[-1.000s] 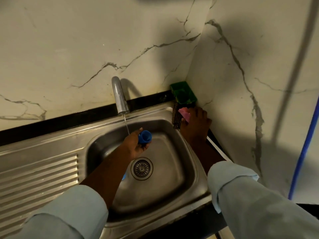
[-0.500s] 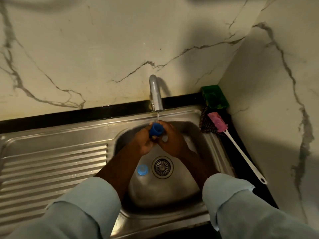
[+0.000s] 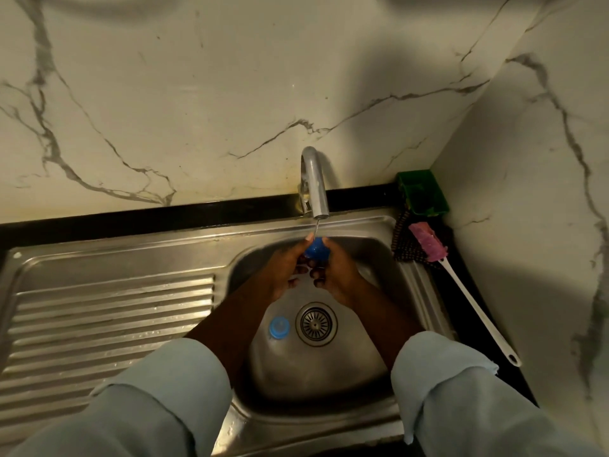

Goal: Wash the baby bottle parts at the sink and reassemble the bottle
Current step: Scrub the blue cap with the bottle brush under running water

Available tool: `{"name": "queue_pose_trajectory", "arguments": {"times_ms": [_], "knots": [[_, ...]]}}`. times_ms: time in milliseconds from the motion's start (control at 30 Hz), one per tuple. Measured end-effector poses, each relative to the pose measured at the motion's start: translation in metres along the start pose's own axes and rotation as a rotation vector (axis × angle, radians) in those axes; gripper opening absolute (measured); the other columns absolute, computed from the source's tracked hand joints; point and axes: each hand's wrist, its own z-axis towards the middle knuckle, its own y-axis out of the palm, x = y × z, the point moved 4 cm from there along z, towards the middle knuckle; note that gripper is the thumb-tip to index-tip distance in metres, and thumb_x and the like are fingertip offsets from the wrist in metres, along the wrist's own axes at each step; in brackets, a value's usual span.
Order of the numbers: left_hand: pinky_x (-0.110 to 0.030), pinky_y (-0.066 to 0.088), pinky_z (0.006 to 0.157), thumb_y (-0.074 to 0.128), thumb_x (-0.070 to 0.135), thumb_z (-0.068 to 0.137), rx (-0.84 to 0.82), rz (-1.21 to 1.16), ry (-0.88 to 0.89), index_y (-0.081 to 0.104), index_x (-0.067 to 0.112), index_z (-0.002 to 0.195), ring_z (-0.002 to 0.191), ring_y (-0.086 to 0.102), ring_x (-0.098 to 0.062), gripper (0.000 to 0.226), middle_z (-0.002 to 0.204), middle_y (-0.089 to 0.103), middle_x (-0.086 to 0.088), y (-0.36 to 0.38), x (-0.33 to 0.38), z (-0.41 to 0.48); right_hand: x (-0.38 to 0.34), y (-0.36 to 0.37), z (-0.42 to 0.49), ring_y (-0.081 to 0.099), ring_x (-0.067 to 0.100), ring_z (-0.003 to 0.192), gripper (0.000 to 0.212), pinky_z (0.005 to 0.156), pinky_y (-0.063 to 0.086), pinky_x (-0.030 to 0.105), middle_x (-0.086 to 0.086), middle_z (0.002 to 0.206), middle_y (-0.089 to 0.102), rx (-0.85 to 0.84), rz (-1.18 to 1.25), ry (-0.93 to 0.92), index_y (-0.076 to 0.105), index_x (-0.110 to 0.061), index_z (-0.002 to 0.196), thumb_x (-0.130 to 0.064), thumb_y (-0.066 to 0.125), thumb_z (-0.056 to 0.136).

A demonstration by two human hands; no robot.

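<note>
Under the tap (image 3: 314, 184), the left hand (image 3: 285, 270) and right hand (image 3: 336, 275) curl their fingers around a blue bottle part (image 3: 316, 252) held between their fingertips, over the sink (image 3: 372, 252).

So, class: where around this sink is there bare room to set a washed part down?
The ribbed draining board left of the basin is bare. The basin floor is crowded: both hands hold the blue part under the tap, with a blue ring beside the drain. The right ledge holds the brush and green tub.
</note>
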Motion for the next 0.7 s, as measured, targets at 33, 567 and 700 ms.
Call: {"name": "queue_pose_trajectory", "arguments": {"times_ms": [33, 567, 700], "knots": [[-0.036, 0.046, 0.083, 0.062, 0.069, 0.085, -0.003, 0.054, 0.029, 0.069, 0.024, 0.116, 0.104, 0.066, -0.021, 0.055, 0.107, 0.075, -0.007, 0.000, 0.002, 0.000, 0.002, 0.000, 0.000, 0.053, 0.016, 0.066, 0.060, 0.061, 0.042, 0.030, 0.007, 0.080, 0.059, -0.057, 0.065, 0.019, 0.062, -0.004, 0.122, -0.056, 0.040, 0.102], [-0.030, 0.050, 0.071, 0.045, 0.054, 0.103, 0.081, -0.025, 0.045, 0.065, 0.020, 0.121, 0.097, 0.069, -0.020, 0.043, 0.111, 0.073, -0.008, 0.002, 0.011, -0.001, -0.003, 0.001, 0.002, 0.069, 0.022, 0.100, 0.047, 0.078, 0.058, 0.031, 0.012, 0.126, 0.064, -0.068, 0.171, -0.161, 0.051, -0.020, 0.140, -0.016, 0.064, 0.096], [-0.038, 0.059, 0.076, 0.048, 0.066, 0.096, -0.055, -0.104, -0.066, 0.064, 0.024, 0.122, 0.097, 0.075, -0.026, 0.052, 0.112, 0.075, -0.008, 0.008, 0.006, -0.004, -0.013, -0.001, -0.005, 0.065, 0.017, 0.119, 0.054, 0.096, 0.057, 0.039, -0.001, 0.131, 0.064, -0.016, -0.108, -0.401, 0.053, -0.031, 0.138, -0.006, 0.064, 0.091]]}}
